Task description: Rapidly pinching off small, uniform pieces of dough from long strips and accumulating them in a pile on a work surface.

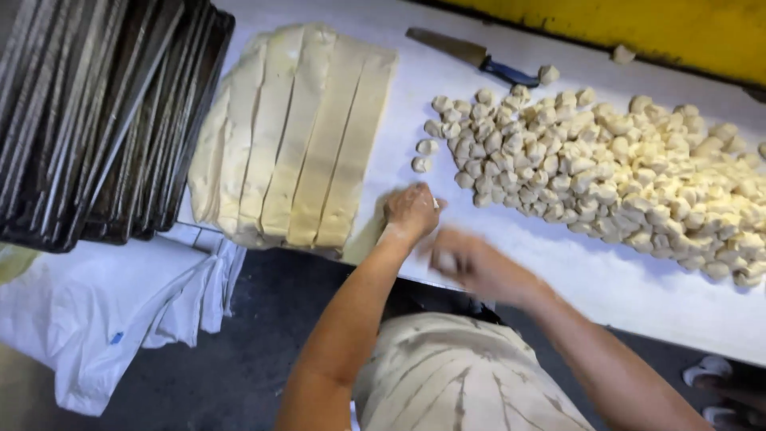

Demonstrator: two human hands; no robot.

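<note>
Pale dough strips [299,136] lie flat, side by side, at the table's near edge. A heap of small cut dough pieces [606,172] sprawls to their right.

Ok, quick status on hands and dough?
Left hand fisted on table edge. Right hand blurred, grip unclear. Dough strips beside, dough pieces ahead.

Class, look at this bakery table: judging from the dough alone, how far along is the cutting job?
Done: a large pile of small dough pieces covers the table. In hand: the left hand and the blurred right hand work at the table edge. Left: several long dough strips remain whole; the knife lies unused.
</note>
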